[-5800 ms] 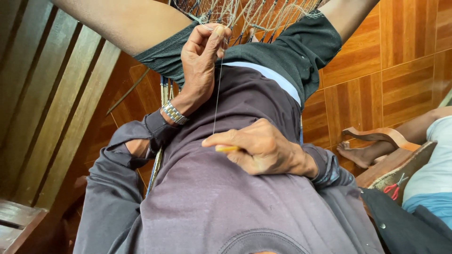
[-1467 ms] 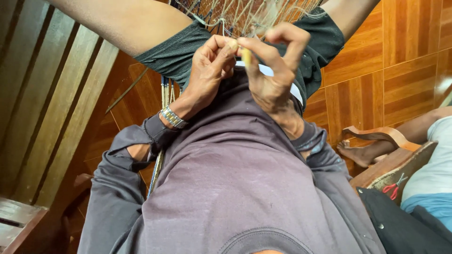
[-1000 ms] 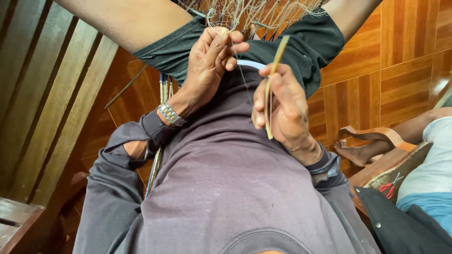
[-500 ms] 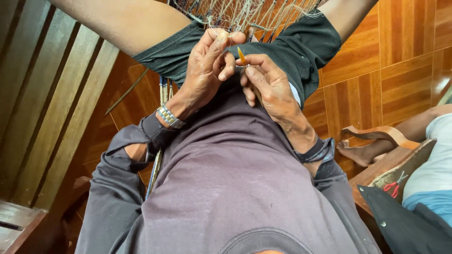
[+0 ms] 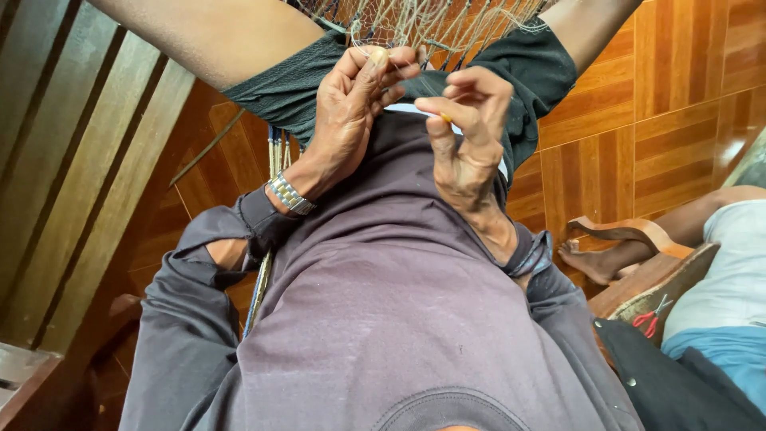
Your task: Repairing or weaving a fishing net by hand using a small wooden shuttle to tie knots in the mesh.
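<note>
My left hand (image 5: 351, 104), with a metal watch (image 5: 289, 194) on the wrist, pinches the edge of a pale fishing net (image 5: 415, 22) that hangs over my lap. My right hand (image 5: 467, 140) is right beside it with fingers curled around a thin yellow netting needle (image 5: 445, 118). Only the needle's tip shows between thumb and forefinger. Both hands hover above my purple shirt (image 5: 399, 303) and dark shorts (image 5: 287, 88).
Wooden slats (image 5: 72, 160) run down the left side and an orange wood-pattern floor (image 5: 678, 104) lies to the right. Another person sits at the right, with a bare foot (image 5: 586, 259) on a sandal. Red-handled scissors (image 5: 650, 315) lie near them.
My right hand drew the needle down and away from the net, came back up to my left hand, and now curls tighter around the needle. My left hand has kept its grip on the net.
</note>
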